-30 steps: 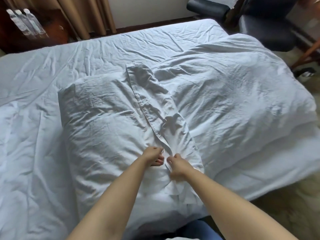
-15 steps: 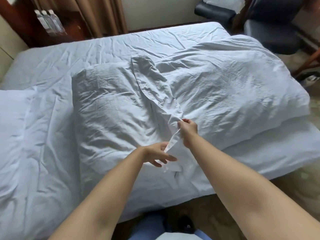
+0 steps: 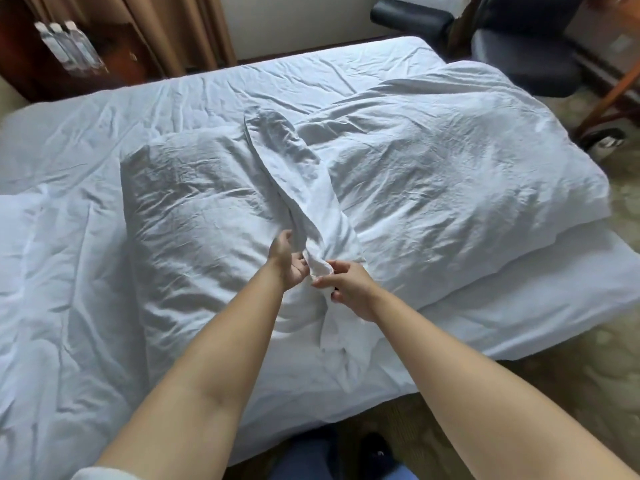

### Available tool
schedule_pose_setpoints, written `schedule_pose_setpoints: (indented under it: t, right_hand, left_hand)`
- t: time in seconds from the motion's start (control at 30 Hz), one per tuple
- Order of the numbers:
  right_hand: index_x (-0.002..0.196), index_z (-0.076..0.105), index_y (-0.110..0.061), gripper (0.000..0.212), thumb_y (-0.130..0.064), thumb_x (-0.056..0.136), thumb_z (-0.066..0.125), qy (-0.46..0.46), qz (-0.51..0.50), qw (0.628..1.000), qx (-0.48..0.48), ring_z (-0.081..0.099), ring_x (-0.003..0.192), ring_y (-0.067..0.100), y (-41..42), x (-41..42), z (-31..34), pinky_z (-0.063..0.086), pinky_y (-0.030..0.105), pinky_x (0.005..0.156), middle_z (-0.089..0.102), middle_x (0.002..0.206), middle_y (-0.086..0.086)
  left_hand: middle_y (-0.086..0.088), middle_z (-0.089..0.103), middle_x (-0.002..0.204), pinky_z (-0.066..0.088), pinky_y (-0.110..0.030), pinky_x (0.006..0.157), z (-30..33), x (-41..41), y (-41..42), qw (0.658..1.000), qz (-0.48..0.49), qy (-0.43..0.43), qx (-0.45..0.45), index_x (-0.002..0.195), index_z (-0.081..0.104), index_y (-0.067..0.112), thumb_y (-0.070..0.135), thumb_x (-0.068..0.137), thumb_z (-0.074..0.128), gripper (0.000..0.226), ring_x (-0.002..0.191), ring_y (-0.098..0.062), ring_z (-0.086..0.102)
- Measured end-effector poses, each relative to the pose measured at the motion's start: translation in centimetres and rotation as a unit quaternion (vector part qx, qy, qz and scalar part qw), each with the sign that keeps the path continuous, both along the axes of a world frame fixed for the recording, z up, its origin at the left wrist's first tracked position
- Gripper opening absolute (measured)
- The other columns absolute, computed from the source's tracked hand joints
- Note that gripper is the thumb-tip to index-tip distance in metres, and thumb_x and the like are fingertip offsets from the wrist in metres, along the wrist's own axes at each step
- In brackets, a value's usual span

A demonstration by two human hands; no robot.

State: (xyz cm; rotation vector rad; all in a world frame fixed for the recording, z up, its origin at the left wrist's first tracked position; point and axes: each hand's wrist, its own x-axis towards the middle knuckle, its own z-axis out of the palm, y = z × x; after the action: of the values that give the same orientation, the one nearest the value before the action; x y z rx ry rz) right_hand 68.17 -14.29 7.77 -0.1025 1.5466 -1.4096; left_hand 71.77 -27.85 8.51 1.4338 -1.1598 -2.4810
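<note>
A white pillow lies crumpled on the bed, just left of the middle and near the front edge. The loose flap of its case runs along its right side, from a flat hemmed end at the far side down to a bunched rope of cloth near the person. Both hands meet on that bunched part. The left hand has its palm turned to the right and cups the cloth from the left. Its fingers curl round the flap and are mostly hidden behind it. The right hand comes in from the right and pinches the bunch between thumb and forefinger, with the other fingers curled under. The two hands are almost touching, with only the cloth between them. Below the hands, the rest of the flap hangs in twisted folds toward the front edge of the bed. A rumpled white duvet lies to the right, touching the flap. Beyond the bed are three bottles at the far left, a brown curtain, and a dark chair at the far right.
</note>
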Motion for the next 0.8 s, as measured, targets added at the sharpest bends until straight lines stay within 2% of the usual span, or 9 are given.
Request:
schedule_pose_setpoints:
  t: [0.07, 0.17, 0.2, 0.27, 0.33, 0.37, 0.47, 0.67, 0.8]
  right_hand:
    - [0.109, 0.068, -0.006, 0.036, 0.011, 0.077, 0.065, -0.026, 0.037, 0.999, 0.014, 0.047, 0.061, 0.006, -0.8, 0.1, -0.8, 0.030, 0.018, 0.050, 0.058, 0.072, -0.003]
    - [0.092, 0.072, -0.014, 0.018, -0.001, 0.080, 0.068, -0.012, 0.156, 0.985, 0.072, 0.051, 0.060, 0.003, -2.3, 1.0, -1.6, 0.036, 0.016, 0.057, 0.062, 0.072, -0.004]
    - [0.080, 0.070, -0.018, 0.012, -0.006, 0.081, 0.068, 0.038, 0.165, 0.980, 0.103, 0.052, 0.058, 0.003, -3.0, 1.4, -2.2, 0.039, 0.017, 0.057, 0.062, 0.069, -0.003]
    - [0.066, 0.059, -0.020, 0.019, -0.014, 0.083, 0.065, 0.194, 0.041, 0.964, 0.175, 0.052, 0.059, 0.009, -4.2, 1.9, -3.9, 0.041, 0.025, 0.060, 0.058, 0.066, -0.002]
    - [0.081, 0.055, -0.017, 0.008, -0.021, 0.086, 0.058, 0.322, -0.060, 0.910, 0.256, 0.053, 0.076, 0.018, -4.9, 1.9, -5.1, 0.041, 0.030, 0.069, 0.057, 0.084, -0.001]
    - [0.095, 0.056, -0.017, 0.010, -0.022, 0.086, 0.056, 0.338, -0.006, 0.896, 0.287, 0.054, 0.088, 0.021, -5.2, 1.7, -5.6, 0.043, 0.031, 0.076, 0.055, 0.099, 0.001]
    - [0.130, 0.050, -0.025, 0.047, -0.023, 0.084, 0.057, 0.283, 0.218, 0.874, 0.328, 0.050, 0.116, 0.026, -5.6, 1.0, -7.3, 0.043, 0.036, 0.097, 0.039, 0.128, 0.004]
    - [0.128, 0.048, -0.024, 0.053, -0.028, 0.077, 0.064, 0.301, 0.237, 0.864, 0.327, 0.050, 0.116, 0.024, -7.4, -1.6, -7.2, 0.044, 0.035, 0.096, 0.045, 0.124, 0.004]
    - [0.096, 0.059, -0.023, 0.017, -0.024, 0.079, 0.059, 0.291, 0.193, 0.881, 0.319, 0.061, 0.099, 0.023, -9.7, -4.4, -6.0, 0.050, 0.033, 0.082, 0.063, 0.105, 0.000]
  left_hand:
    - [-0.011, 0.048, 0.078, 0.041, -0.022, 0.048, -1.0, -0.2, -1.5, 0.998, -0.050, -0.017, -0.016, 0.082, 0.048, 0.016, 0.025, 0.094, 0.050, 0.015, 0.060, -0.017, 0.048]
    - [-0.005, 0.046, 0.062, 0.035, -0.018, 0.041, -2.6, -0.5, -3.6, 0.983, -0.142, -0.049, -0.109, 0.070, 0.056, 0.011, -0.015, 0.079, 0.051, 0.028, 0.042, -0.009, 0.045]
    - [-0.006, 0.050, 0.061, 0.038, -0.019, 0.044, -3.1, -0.4, -4.1, 0.977, -0.160, -0.061, -0.125, 0.071, 0.058, 0.009, -0.020, 0.078, 0.047, 0.031, 0.046, -0.012, 0.049]
    - [-0.008, 0.055, 0.066, 0.045, -0.024, 0.051, -4.6, 0.3, -4.9, 0.969, -0.183, -0.087, -0.139, 0.078, 0.059, 0.008, -0.018, 0.081, 0.049, 0.029, 0.059, -0.021, 0.055]
    - [-0.009, 0.060, 0.075, 0.050, -0.028, 0.056, -5.9, 0.9, -5.3, 0.967, -0.189, -0.099, -0.136, 0.089, 0.060, 0.008, -0.015, 0.083, 0.052, 0.026, 0.066, -0.023, 0.059]
    - [-0.010, 0.063, 0.082, 0.051, -0.031, 0.059, -6.7, 0.9, -5.5, 0.968, -0.186, -0.103, -0.133, 0.096, 0.061, 0.007, -0.017, 0.082, 0.052, 0.029, 0.070, -0.024, 0.061]
    - [-0.016, 0.062, 0.096, 0.051, -0.042, 0.076, -8.0, 0.1, -6.1, 0.971, -0.183, -0.111, -0.110, 0.105, 0.060, 0.000, -0.024, 0.080, 0.051, 0.036, 0.089, -0.028, 0.059]
    - [-0.017, 0.057, 0.072, 0.050, -0.038, 0.064, -7.9, -2.6, -8.5, 0.959, -0.213, -0.137, -0.130, 0.086, 0.059, 0.003, -0.020, 0.076, 0.047, 0.028, 0.063, -0.024, 0.056]
    - [-0.005, 0.057, 0.049, 0.047, -0.023, 0.049, -6.9, -4.8, -10.9, 0.953, -0.211, -0.162, -0.142, 0.068, 0.056, 0.012, -0.008, 0.082, 0.057, 0.025, 0.040, -0.013, 0.053]
